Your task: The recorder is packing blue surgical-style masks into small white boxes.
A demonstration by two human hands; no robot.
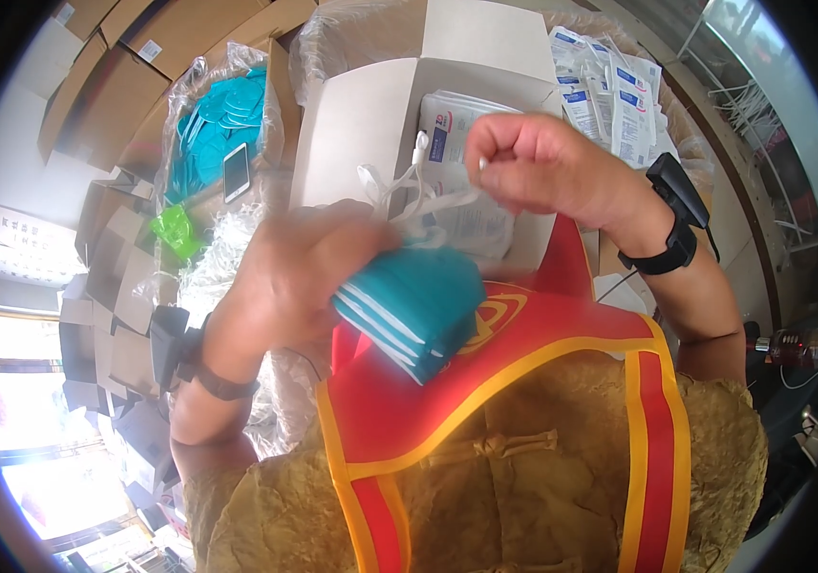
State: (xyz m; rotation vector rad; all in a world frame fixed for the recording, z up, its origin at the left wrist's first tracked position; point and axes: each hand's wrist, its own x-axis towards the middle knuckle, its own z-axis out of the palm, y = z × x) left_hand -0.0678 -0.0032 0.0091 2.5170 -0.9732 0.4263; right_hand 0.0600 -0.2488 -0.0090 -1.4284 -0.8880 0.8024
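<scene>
Below the box's opening, against my red apron (562, 320) with yellow trim, sits a folded teal cloth bundle (418, 301) with white edges showing between its layers. My left hand (308, 258), smeared by motion, is closed on the bundle's left upper corner. A white cord (452, 201) runs loosely from the bundle, with loops standing up above it. My right hand (533, 162) pinches the cord, its fingers curled; a small white tip pokes out by the thumb. Behind both hands an open white box (356, 124) holds flat white printed packets (447, 115).
Back left, a plastic-lined carton (283, 95) holds teal discs (227, 105); a phone (236, 173) lies in front. A green plastic bag (176, 232) and white stringy material (232, 248) are at the left. White packets (609, 95) fill a lined container at the back right.
</scene>
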